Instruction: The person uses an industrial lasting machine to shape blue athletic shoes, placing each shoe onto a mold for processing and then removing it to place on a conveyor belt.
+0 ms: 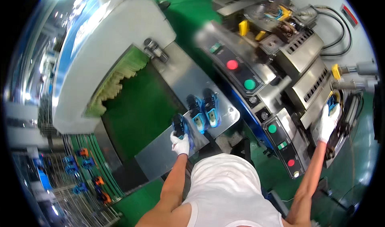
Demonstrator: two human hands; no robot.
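My left hand (180, 143), in a white glove, is closed on the heel end of a black and blue sports shoe (180, 125) at the near edge of the metal table. Just right of it, a pair of matching shoes (203, 110) stands side by side on the tabletop. Far to the right, my right hand (329, 125), gloved too, reaches into the steel machine. Its fingers are around a blue shoe (332, 101) seated at the machine's lower station; the hand covers part of that shoe.
A green conveyor belt (140, 110) runs under a white hood (116, 38) with a fringed curtain. A dark bottle-like container (155, 50) stands on the metal table (180, 64). The machine's control panel (240, 66) has red and green buttons. Wire racks (86, 199) with shoes stand lower left.
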